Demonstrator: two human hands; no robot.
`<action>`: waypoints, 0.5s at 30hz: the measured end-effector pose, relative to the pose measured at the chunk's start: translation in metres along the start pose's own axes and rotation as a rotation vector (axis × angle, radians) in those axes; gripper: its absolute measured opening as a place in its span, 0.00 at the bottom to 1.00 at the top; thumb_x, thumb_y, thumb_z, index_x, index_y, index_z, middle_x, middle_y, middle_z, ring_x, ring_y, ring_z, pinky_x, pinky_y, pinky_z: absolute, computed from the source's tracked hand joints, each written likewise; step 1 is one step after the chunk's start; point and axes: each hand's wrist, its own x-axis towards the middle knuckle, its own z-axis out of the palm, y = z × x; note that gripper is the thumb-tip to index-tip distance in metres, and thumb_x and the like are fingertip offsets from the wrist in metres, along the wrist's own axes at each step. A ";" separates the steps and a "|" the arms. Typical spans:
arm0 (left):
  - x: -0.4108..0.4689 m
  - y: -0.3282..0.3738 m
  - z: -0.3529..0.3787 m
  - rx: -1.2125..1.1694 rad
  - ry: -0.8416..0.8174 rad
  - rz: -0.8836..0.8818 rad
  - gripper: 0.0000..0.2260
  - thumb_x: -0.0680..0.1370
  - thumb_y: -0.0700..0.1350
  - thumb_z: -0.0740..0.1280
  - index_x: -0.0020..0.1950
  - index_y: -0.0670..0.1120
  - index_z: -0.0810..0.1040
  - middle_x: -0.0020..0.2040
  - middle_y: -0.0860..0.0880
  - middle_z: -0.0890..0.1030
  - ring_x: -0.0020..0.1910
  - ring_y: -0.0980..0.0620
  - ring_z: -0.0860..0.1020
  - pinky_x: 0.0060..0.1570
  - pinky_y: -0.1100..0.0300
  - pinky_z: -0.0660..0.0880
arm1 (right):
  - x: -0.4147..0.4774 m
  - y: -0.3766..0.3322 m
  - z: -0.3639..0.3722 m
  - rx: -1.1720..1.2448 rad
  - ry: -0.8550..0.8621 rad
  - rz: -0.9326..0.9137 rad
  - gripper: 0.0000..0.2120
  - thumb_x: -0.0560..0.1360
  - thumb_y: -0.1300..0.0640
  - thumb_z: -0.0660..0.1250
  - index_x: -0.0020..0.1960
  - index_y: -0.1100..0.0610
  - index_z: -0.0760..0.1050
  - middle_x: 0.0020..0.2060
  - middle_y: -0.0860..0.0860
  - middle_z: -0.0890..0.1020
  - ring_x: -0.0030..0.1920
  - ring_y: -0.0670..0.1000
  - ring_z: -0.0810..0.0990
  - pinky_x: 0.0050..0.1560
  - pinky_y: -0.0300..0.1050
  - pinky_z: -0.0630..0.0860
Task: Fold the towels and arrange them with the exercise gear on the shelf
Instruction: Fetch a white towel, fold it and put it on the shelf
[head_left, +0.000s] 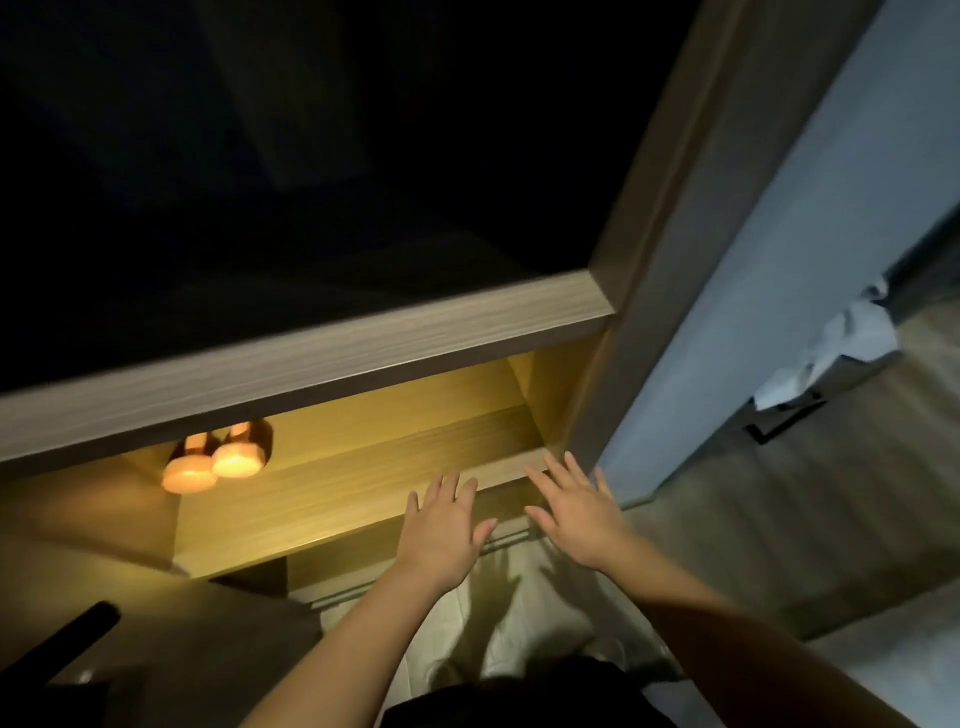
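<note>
Obs.: the left hand (441, 525) and right hand (576, 514) are reaching side by side over the front edge of the lit shelf (322, 499), palms down. Grip on both: fingers spread and straight, holding nothing. Cannot tell whether the fingertips are touching the board.

Two dumbbells (218, 460) are sitting at 10 o'clock from the hands, at the back left, half hidden under the upper board (311, 358). Judged: parked to one side so towels can go beside them.

A white cloth (524, 608) is lying at 6 o'clock, just below the shelf edge under the wrists. It is likely a towel; its fold state is unclear. A crumpled white cloth (841, 353) is hanging at 2 o'clock, well apart.

Judged: the flat hands are suiting smoothing or sizing up a spot, not lifting.
</note>
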 end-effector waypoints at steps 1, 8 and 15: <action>0.008 0.016 0.001 0.009 -0.001 0.025 0.28 0.82 0.61 0.52 0.79 0.50 0.54 0.80 0.48 0.52 0.79 0.47 0.47 0.76 0.43 0.48 | -0.005 0.018 -0.001 0.010 0.009 0.023 0.29 0.82 0.40 0.48 0.80 0.45 0.46 0.80 0.50 0.47 0.79 0.56 0.43 0.75 0.62 0.44; 0.072 0.153 0.022 0.082 -0.062 0.238 0.29 0.82 0.62 0.52 0.79 0.50 0.55 0.80 0.48 0.53 0.79 0.47 0.48 0.76 0.44 0.50 | -0.056 0.167 -0.005 0.071 0.031 0.225 0.29 0.82 0.40 0.50 0.80 0.46 0.49 0.80 0.50 0.52 0.79 0.54 0.48 0.75 0.62 0.47; 0.118 0.283 0.039 0.102 -0.127 0.379 0.27 0.82 0.60 0.52 0.78 0.51 0.55 0.80 0.48 0.55 0.79 0.47 0.48 0.76 0.45 0.50 | -0.117 0.292 -0.015 0.110 0.106 0.381 0.28 0.82 0.41 0.49 0.80 0.48 0.50 0.80 0.53 0.51 0.79 0.56 0.47 0.75 0.63 0.49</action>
